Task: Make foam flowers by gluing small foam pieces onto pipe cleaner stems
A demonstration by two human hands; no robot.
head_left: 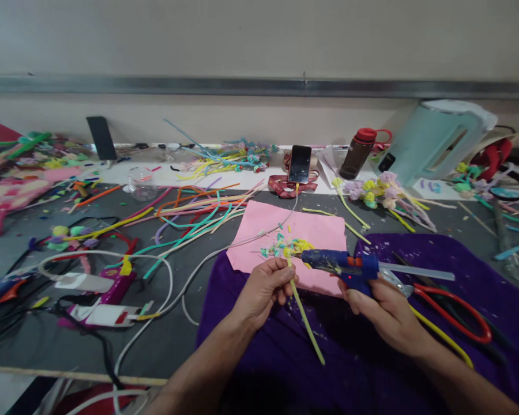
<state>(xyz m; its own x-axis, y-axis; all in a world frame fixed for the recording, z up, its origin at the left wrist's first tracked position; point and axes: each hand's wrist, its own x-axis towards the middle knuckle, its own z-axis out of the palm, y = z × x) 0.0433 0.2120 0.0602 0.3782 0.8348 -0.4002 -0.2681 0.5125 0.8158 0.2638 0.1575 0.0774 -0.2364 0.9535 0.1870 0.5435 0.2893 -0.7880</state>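
Note:
My left hand [266,288] pinches a yellow pipe cleaner [305,320] near its top, where a small yellow tuft is formed. The rest of the stem hangs down over the purple cloth [259,346]. In my right hand [380,308] is a blue glue gun [339,263], with a clear glue stick [424,270] poking out of its back and a small red light on its handle. Its nozzle points left, at or very close to the yellow tuft. Behind them, short green and yellow cut pieces [273,249] lie on a pink sheet [246,236].
Red-handled pliers [454,314] lie at right on the cloth. Loose pipe cleaners [199,210] spread across the left. A phone [300,164], a dark bottle [358,153] and a mint kettle [441,144] stand at the back. White cables [190,276] and a power strip [116,285] lie at left.

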